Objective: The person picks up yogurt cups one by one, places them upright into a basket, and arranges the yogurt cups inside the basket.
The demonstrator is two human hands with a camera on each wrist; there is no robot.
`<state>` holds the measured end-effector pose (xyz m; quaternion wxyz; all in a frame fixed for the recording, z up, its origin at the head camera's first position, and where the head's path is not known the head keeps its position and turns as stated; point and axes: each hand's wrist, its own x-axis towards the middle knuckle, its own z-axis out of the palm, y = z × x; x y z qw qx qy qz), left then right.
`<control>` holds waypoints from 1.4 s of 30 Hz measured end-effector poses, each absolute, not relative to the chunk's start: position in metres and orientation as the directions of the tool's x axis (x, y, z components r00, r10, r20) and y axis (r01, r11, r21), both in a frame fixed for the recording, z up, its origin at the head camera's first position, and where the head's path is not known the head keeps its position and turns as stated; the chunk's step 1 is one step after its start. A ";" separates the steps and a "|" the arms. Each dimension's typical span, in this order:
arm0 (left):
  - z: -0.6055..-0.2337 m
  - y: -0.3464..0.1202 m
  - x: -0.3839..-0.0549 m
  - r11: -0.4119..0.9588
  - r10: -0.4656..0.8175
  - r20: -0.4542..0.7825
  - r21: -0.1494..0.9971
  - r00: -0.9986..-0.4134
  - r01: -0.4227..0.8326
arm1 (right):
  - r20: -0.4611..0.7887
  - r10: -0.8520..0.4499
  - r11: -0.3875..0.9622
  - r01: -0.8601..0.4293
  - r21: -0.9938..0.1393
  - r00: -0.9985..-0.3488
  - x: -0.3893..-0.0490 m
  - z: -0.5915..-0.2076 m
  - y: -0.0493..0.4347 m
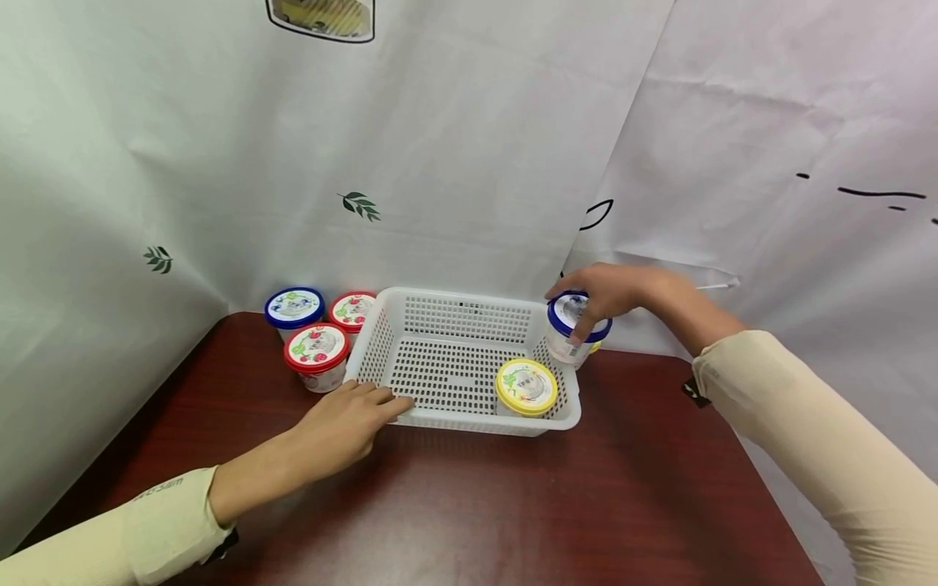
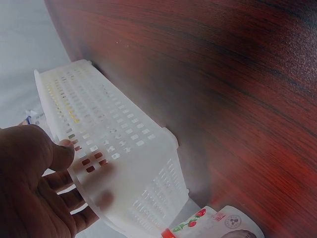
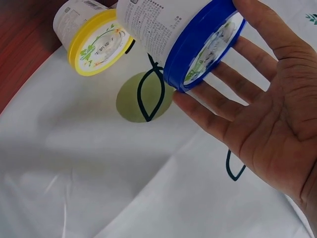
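My left hand [image 1: 344, 427] grips the front left rim of a white perforated plastic basket [image 1: 469, 419]. In the left wrist view the thumb lies against the basket's outer wall, with the fingers over the rim. My right hand [image 1: 611, 293] holds a blue-lidded tub [image 1: 563, 348] by its lid, above the basket's right end. From the right wrist, the thumb and fingertips sit around the edge of that blue lid [image 3: 198, 44]. Inside the basket, a yellow-lidded tub [image 1: 526, 387] stands upright in the front right corner.
Left of the basket stand another blue-lidded tub [image 1: 295, 308] and two red-lidded tubs [image 1: 317, 350], [image 1: 353, 311]. Another yellow-lidded tub [image 3: 101, 44] is outside the basket's right end, mostly hidden in the head view. A white cloth [image 1: 469, 163] hangs behind the dark red table [image 1: 498, 505].
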<state>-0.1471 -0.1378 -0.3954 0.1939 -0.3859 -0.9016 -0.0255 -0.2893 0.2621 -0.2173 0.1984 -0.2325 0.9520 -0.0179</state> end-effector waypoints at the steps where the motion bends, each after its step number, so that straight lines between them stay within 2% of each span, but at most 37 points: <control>1: -0.395 -0.138 -0.147 0.701 0.685 0.369 -0.103 -0.628 0.705 | -0.368 -0.450 0.892 -0.434 -0.128 -0.814 -0.289 -0.217 0.261; 31: -0.395 -0.138 -0.147 0.702 0.687 0.358 -0.100 -0.632 0.706 | -0.353 -0.470 0.881 -0.451 -0.140 -0.809 -0.297 -0.223 0.234; 42: -0.394 -0.139 -0.147 0.703 0.686 0.354 -0.098 -0.636 0.704 | -0.286 -0.507 0.861 -0.496 -0.116 -0.813 -0.300 -0.231 0.227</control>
